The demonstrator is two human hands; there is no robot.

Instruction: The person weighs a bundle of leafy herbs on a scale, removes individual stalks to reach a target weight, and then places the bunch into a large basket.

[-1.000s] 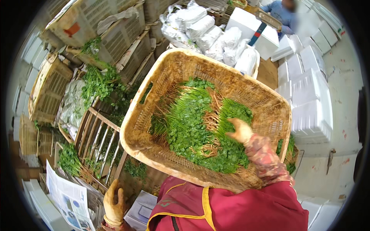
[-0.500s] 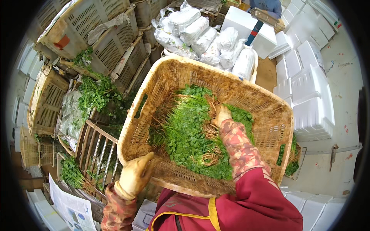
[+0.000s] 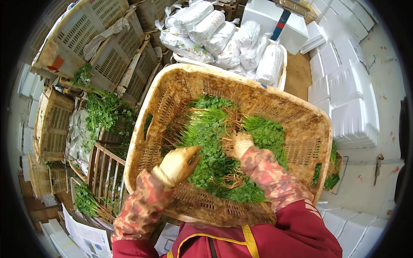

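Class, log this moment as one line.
left hand: open, near greens | right hand: at roots, grip unclear | greens: inside basket

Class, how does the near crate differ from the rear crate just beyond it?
The near crate holds leafy greens; the rear crate holds white bags.
The near crate's load lies below its rim; the rear crate's heaps above.
The near crate looks larger in view than the rear crate.
Both have pale rims.

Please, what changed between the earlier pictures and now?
The yellow-gloved left hand moved up and right, from outside the stained cream plastic crate to over it. The yellow-gloved right hand moved left to the brown roots; its grip is unclear. The leafy green bundles stayed inside.
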